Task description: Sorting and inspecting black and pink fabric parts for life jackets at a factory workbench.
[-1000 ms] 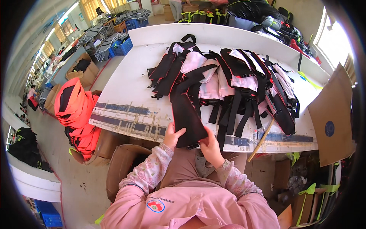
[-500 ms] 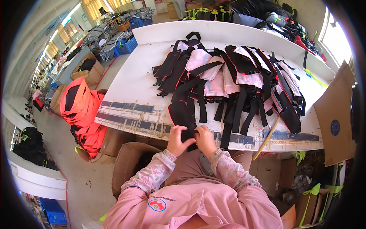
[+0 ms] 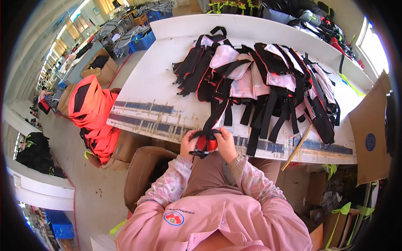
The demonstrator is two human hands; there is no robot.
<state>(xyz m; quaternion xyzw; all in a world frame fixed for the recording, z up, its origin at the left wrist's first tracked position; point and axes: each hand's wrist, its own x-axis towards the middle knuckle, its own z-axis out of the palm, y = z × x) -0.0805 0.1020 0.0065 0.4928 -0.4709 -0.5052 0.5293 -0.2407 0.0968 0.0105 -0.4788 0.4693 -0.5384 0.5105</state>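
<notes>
My left hand (image 3: 189,143) and my right hand (image 3: 226,143) grip a black and red strap piece (image 3: 204,143) between them, just off the front edge of the white table (image 3: 155,83). A black buckle hangs under it. A black strap runs from the piece up to the pile of black, red and pink strap pieces (image 3: 259,79) spread over the table's middle and right.
An open cardboard box (image 3: 144,171) stands on the floor by my left knee. Orange items (image 3: 94,113) are heaped left of the table. A wooden stick (image 3: 298,146) overhangs the front edge. A cardboard sheet (image 3: 370,129) leans at the right. Blue crates and more tables lie farther back.
My hands have drawn the black piece off the table toward my lap and bunched it, so its red side shows. The view has shifted slightly.
</notes>
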